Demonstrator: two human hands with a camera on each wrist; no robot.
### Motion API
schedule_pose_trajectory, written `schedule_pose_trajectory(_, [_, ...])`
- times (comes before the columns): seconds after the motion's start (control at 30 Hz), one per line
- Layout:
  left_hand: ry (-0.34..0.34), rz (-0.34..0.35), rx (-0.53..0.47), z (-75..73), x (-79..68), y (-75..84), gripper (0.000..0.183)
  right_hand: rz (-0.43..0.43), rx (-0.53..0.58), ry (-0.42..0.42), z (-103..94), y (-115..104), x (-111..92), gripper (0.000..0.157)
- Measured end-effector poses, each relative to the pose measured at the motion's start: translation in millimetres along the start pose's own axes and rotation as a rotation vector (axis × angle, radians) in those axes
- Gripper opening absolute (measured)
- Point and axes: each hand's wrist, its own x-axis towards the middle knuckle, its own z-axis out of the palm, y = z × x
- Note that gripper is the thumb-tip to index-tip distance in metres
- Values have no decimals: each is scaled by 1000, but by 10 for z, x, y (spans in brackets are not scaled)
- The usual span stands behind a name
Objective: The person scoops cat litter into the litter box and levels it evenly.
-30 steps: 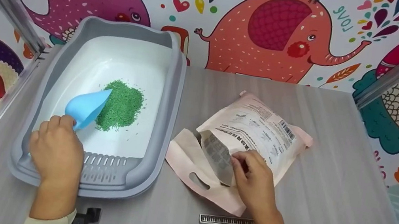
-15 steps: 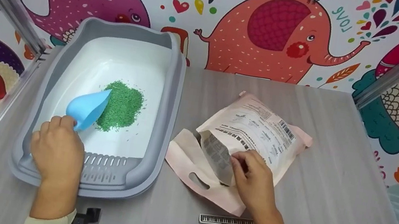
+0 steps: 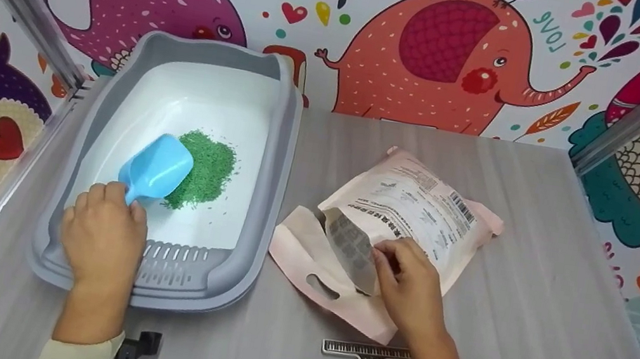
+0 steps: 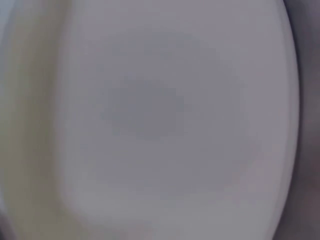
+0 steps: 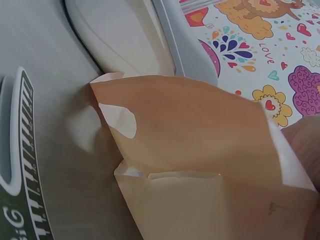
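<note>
My left hand [image 3: 104,235] grips the handle of a light blue scoop [image 3: 159,163] over the near end of a grey litter box [image 3: 277,198]. The scoop's hollow shows bare blue plastic. Its front edge overlaps a pile of green litter pellets [image 3: 213,166] on the white box floor; whether it touches them I cannot tell. With thumb and forefinger, my right hand [image 3: 411,290] pinches the mouth edge of a pink bag [image 3: 413,197] lying on the table. The bag's mouth gapes toward the box, its silvery lining in sight. The right wrist view shows the bag's flap [image 5: 195,130] close up.
A wide metal clip [image 3: 367,355] printed with piano keys lies on the table [image 3: 531,303] in front of the bag, beside my right wrist. The left wrist view holds only a blurred pale surface [image 4: 190,125]. Printed wall panels [image 3: 311,30] stand behind and at both sides.
My left hand has turned the scoop from its tipped pose, so its hollow now faces more upward, and shifted it slightly right. My right hand keeps its pinch on the bag.
</note>
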Motion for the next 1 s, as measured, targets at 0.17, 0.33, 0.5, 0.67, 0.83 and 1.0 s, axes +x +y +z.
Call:
schedule_pose_trajectory(0.17, [-29,3,-29,-34,4,14,25,-8,-17,-12,-8,12,2,8])
schedule_pose_trajectory(0.33, [-30,4,-67,-50,13,30,26,-19,-46,-15,-18,11,2,9])
schedule_pose_trajectory(0.5, [-101,-22,-130,-54,61,77,29,-7,-56,-25,-33,-17,4,10])
schedule_pose_trajectory(0.67, [-221,-46,-175,-89,192,169,35,-6,-56,-36,-35,-23,3,7])
schedule_pose_trajectory(0.83, [-295,27,-165,-148,358,222,33,-21,-40,-40,-30,-4,-4,6])
schedule_pose_trajectory(1.0, [-315,96,-159,-207,518,214,24,-14,-42,-41,-21,14,-1,6])
